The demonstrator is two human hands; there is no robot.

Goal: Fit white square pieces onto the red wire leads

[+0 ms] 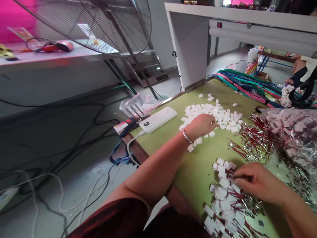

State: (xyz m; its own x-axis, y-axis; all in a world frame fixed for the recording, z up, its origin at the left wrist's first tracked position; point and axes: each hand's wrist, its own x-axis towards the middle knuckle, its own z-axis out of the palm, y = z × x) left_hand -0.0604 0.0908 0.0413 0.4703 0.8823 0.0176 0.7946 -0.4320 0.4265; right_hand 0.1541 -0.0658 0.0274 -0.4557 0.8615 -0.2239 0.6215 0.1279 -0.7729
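Note:
My left hand (202, 125) reaches over a heap of small white connectors (226, 115) on the green tabletop (193, 172); its fingers are bent together at the heap, and whatever they pinch is too small to name. My right hand (255, 181) is closed at the fingertips beside a second pile, white connectors with short red wires (224, 195). What sits between those fingertips is hard to make out. Loose red wires with metal ends (259, 137) lie between the connector heap and a clear bag of white connectors (294, 129) on the right.
A white power bank (158, 119) with a cable lies at the table's left edge, near a clear plastic bag (140, 102). Long bundled green, pink and blue wires (247, 86) stretch across the back. A large fan (109, 26) stands at the upper left. Another person's arm shows far right.

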